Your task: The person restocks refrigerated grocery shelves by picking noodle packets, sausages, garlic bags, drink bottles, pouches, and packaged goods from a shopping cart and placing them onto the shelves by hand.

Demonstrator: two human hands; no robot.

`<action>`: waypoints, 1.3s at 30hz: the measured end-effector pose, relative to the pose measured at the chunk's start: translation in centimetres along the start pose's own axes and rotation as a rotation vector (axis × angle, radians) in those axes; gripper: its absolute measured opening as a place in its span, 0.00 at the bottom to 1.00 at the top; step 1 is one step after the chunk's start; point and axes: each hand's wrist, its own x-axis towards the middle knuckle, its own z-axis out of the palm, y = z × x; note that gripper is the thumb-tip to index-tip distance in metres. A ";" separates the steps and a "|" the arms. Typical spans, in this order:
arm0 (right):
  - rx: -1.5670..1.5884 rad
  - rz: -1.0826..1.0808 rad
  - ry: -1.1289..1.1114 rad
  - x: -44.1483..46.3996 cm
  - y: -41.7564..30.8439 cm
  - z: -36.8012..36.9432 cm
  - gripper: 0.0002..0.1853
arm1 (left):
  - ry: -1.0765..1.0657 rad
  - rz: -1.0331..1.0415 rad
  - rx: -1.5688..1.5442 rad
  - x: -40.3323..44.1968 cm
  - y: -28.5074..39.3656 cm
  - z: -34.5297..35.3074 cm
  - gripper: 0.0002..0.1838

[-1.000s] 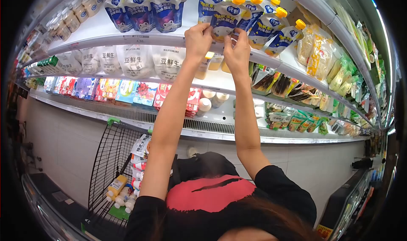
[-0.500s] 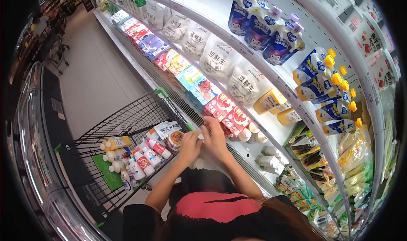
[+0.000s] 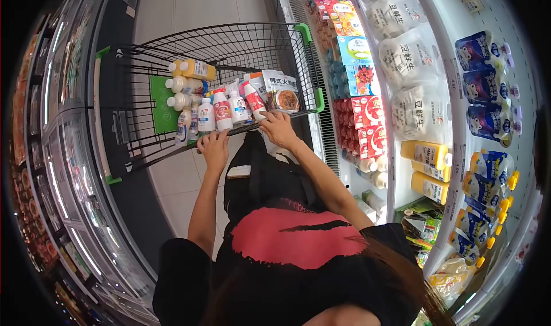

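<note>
A black wire shopping cart point(image 3: 172, 45) with green corners stands before me, its near side towards my body. My left hand point(image 3: 214, 149) has its fingers curled over the near rim, just below a white bottle point(image 3: 206, 117). Farther right along that rim, my right hand point(image 3: 279, 130) bends its fingers over the edge, close to a red and white bottle point(image 3: 253, 100). Beside this bottle is a noodle pouch point(image 3: 283, 93) with a picture of food. More bottles lie in the cart, among them a red-labelled one point(image 3: 222, 110) and a yellow one point(image 3: 197, 69).
On the right, a refrigerated shelf point(image 3: 396, 177) holds boxed drinks point(image 3: 356, 51), white bags point(image 3: 410, 59), yellow bottles point(image 3: 429, 188) and spouted pouches point(image 3: 488, 119). Glass-fronted freezer cases point(image 3: 74, 182) line the left. Tiled floor point(image 3: 189, 5) runs between them.
My hands were close together near the cart's green corner; now they are apart on its near rim. The view has turned, so the cart appears more level and the shelf farther right.
</note>
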 end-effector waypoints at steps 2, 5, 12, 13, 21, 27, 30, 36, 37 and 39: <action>-0.017 -0.004 -0.022 2.1 1.3 -1.2 0.11 | -0.008 0.023 -0.081 1.8 0.1 0.6 0.13; -0.062 0.024 -0.042 5.4 3.9 -2.1 0.09 | -0.087 -0.007 -0.114 5.2 0.7 1.1 0.14; -0.192 0.070 0.053 14.4 9.3 -3.5 0.07 | -0.067 0.060 -0.498 13.0 0.2 1.1 0.21; -0.200 0.087 0.041 16.1 10.4 -3.8 0.07 | -0.058 0.049 -0.502 13.8 -0.4 0.6 0.21; -0.240 0.054 0.076 28.0 10.7 -3.7 0.13 | 0.042 -0.223 0.160 13.3 -9.2 -3.3 0.18; -0.099 -0.031 0.053 32.3 5.2 0.2 0.14 | -0.152 -0.121 0.045 21.8 -8.3 -1.3 0.18; -0.202 0.013 -0.054 35.7 6.7 -1.6 0.15 | -0.151 -0.144 -0.127 25.3 -7.9 -0.4 0.19; -0.187 0.025 -0.006 41.6 10.4 -2.1 0.15 | -0.209 -0.208 -0.122 31.9 -6.6 0.3 0.23; -0.170 0.030 -0.007 42.7 11.0 -2.1 0.14 | -0.202 -0.201 -0.124 32.9 -6.5 0.6 0.23; -0.156 0.016 -0.002 45.2 12.3 -2.4 0.13 | -0.171 -0.214 -0.137 35.2 -6.3 1.0 0.22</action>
